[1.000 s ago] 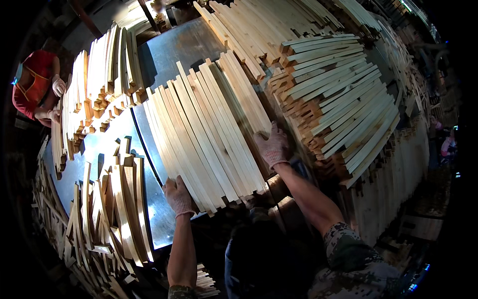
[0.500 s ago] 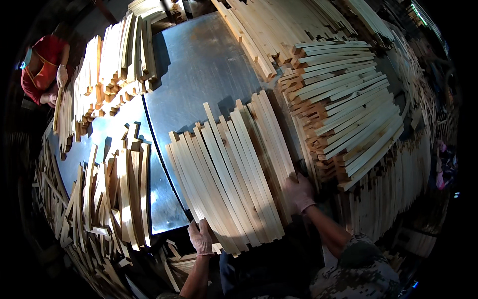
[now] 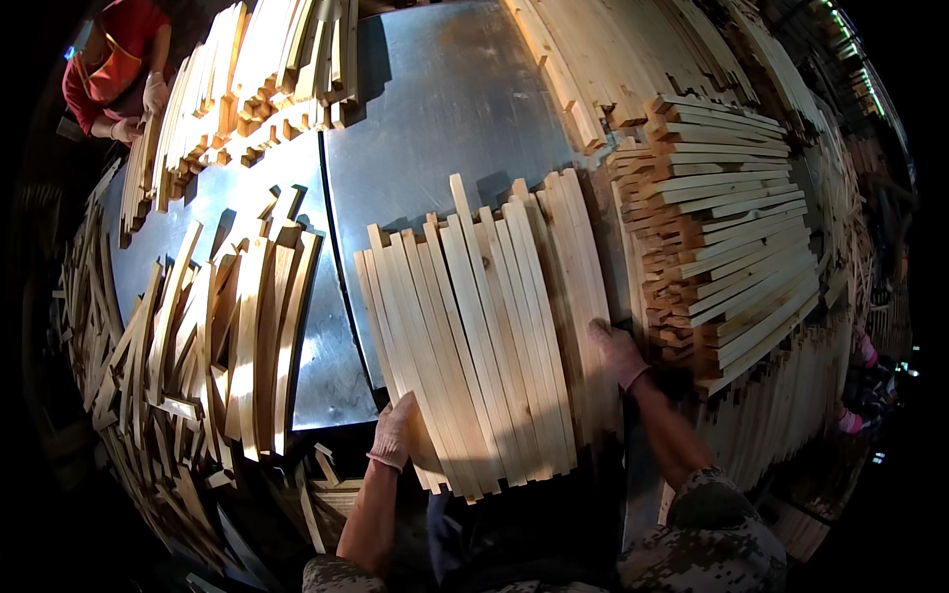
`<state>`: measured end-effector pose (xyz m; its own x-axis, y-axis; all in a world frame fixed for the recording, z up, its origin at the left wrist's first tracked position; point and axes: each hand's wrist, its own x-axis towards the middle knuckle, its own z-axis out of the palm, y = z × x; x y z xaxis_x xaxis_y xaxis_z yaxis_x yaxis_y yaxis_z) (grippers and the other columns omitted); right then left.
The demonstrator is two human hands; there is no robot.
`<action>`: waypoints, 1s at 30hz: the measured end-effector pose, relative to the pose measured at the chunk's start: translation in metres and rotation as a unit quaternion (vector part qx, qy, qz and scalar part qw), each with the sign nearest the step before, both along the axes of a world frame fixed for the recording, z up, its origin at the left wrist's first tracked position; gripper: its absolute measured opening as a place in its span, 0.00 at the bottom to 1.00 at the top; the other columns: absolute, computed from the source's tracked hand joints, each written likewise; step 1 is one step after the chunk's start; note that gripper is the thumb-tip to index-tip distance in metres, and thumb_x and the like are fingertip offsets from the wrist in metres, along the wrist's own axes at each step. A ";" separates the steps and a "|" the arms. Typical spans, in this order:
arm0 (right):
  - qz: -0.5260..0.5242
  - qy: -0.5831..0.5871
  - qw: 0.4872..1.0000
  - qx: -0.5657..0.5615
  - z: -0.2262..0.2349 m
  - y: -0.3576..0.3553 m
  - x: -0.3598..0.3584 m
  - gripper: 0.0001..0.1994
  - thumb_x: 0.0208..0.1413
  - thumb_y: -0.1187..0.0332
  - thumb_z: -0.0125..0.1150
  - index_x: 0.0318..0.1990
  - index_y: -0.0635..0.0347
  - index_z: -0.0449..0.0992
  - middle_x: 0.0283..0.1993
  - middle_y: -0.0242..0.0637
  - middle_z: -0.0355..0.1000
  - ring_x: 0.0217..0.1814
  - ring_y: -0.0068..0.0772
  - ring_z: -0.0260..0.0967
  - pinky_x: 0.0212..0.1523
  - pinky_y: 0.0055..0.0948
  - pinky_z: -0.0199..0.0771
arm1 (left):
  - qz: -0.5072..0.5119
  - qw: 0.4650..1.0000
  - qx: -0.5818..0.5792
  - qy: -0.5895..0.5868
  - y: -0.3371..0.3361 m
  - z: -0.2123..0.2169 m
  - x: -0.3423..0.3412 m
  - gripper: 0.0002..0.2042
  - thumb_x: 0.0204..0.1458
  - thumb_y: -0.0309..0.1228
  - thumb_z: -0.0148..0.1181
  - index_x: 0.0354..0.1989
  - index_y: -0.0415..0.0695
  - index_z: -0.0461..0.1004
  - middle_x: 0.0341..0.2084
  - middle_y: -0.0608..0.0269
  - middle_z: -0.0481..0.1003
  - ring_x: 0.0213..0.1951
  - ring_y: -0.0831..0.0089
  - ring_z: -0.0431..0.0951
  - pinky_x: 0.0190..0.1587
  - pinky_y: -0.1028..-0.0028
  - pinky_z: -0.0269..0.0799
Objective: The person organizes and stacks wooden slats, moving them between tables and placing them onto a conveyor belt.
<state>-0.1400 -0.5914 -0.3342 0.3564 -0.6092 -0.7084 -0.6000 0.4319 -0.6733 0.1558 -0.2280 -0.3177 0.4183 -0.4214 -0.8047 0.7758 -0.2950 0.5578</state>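
Observation:
In front of me lies a row of pale wooden strips (image 3: 484, 356), side by side and running away from me, with uneven far ends. A few strips stick out further than the others. My left hand (image 3: 393, 432), in a light knit glove, grips the row's left edge close to its near end. Its thumb shows, while the other fingers are partly hidden. My right hand (image 3: 618, 356), gloved too, clasps the right edge higher up, thumb on top and fingers mostly out of sight.
Metal-topped tables (image 3: 435, 109) stretch ahead, split by a dark gap. A stack of strips (image 3: 741, 237) lies crosswise at right. Loose offcuts (image 3: 257, 336) pile up at left. Past more strips (image 3: 217, 89), a co-worker in red (image 3: 119, 59) handles strips at the far left.
My left hand has slid from the row's near left corner a little up its left side. My right hand stays at the right edge. The whole view has shifted slightly.

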 end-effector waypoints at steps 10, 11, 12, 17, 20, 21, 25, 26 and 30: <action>-0.092 -0.066 0.992 0.056 -0.007 0.016 0.003 0.19 0.66 0.59 0.70 0.56 0.63 0.82 0.54 0.29 0.79 0.57 0.23 0.73 0.63 0.27 0.71 | 0.006 0.993 -0.112 0.038 0.003 -0.006 0.008 0.23 0.58 0.32 0.68 0.60 0.33 0.75 0.51 0.59 0.81 0.53 0.68 0.81 0.59 0.68 0.75; -0.090 -0.064 0.993 0.047 -0.008 0.019 0.003 0.19 0.66 0.59 0.70 0.56 0.64 0.82 0.53 0.30 0.79 0.56 0.24 0.74 0.63 0.28 0.71 | 0.012 0.993 -0.117 0.029 0.002 -0.002 0.007 0.25 0.56 0.33 0.70 0.60 0.33 0.75 0.51 0.58 0.80 0.53 0.67 0.81 0.60 0.67 0.75; -0.101 -0.070 0.990 0.067 -0.005 0.019 0.000 0.18 0.66 0.60 0.70 0.55 0.64 0.82 0.51 0.31 0.80 0.54 0.24 0.75 0.60 0.28 0.73 | 0.018 0.992 -0.121 0.020 0.002 0.002 0.005 0.28 0.53 0.35 0.72 0.60 0.32 0.74 0.52 0.57 0.80 0.54 0.65 0.81 0.61 0.66 0.75; -0.076 -0.105 0.990 0.065 -0.015 0.024 -0.019 0.19 0.67 0.59 0.67 0.56 0.65 0.80 0.52 0.30 0.78 0.54 0.24 0.76 0.57 0.31 0.77 | 0.035 0.994 -0.099 0.016 0.023 0.020 -0.010 0.31 0.50 0.37 0.74 0.60 0.32 0.74 0.51 0.56 0.80 0.53 0.65 0.81 0.59 0.67 0.77; -0.062 -0.136 0.986 0.068 0.003 0.025 -0.016 0.17 0.64 0.61 0.69 0.52 0.65 0.82 0.47 0.29 0.80 0.47 0.24 0.77 0.51 0.27 0.77 | 0.052 0.995 -0.082 0.021 0.038 0.031 -0.025 0.21 0.53 0.29 0.68 0.55 0.32 0.77 0.46 0.59 0.81 0.47 0.67 0.82 0.52 0.68 0.79; -0.031 -0.133 0.990 0.039 0.022 0.026 -0.005 0.16 0.65 0.61 0.68 0.51 0.64 0.82 0.46 0.28 0.80 0.46 0.23 0.76 0.51 0.26 0.76 | 0.069 0.994 -0.079 0.024 0.042 0.041 -0.032 0.21 0.51 0.25 0.67 0.55 0.32 0.77 0.46 0.59 0.81 0.48 0.66 0.81 0.54 0.68 0.78; 0.250 -0.126 0.937 -0.211 0.018 0.009 -0.007 0.13 0.66 0.59 0.63 0.44 0.60 0.81 0.41 0.28 0.77 0.43 0.22 0.74 0.46 0.28 0.75 | 0.114 0.988 -0.106 0.001 0.054 0.100 -0.052 0.20 0.55 0.29 0.69 0.55 0.34 0.77 0.45 0.60 0.80 0.46 0.71 0.81 0.50 0.71 0.78; 0.332 -0.115 0.877 -0.326 0.030 0.005 0.005 0.13 0.67 0.58 0.61 0.42 0.59 0.81 0.39 0.27 0.76 0.42 0.22 0.72 0.44 0.29 0.74 | 0.152 0.971 -0.181 0.029 0.079 0.076 -0.063 0.20 0.55 0.30 0.70 0.55 0.35 0.77 0.45 0.61 0.80 0.44 0.72 0.81 0.49 0.72 0.78; 0.260 -0.164 0.946 -0.099 0.067 0.004 0.049 0.15 0.67 0.56 0.61 0.45 0.60 0.79 0.42 0.33 0.76 0.42 0.27 0.73 0.45 0.32 0.75 | 0.122 0.985 -0.056 -0.104 0.089 0.155 -0.085 0.20 0.55 0.34 0.72 0.54 0.38 0.78 0.43 0.63 0.80 0.41 0.75 0.79 0.45 0.72 0.78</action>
<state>-0.0912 -0.5877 -0.2667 0.8253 -0.4007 -0.3979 -0.4414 -0.0185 -0.8971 0.0708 -0.1387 -0.1627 0.6692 -0.3683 -0.6455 0.6818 -0.0411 0.7303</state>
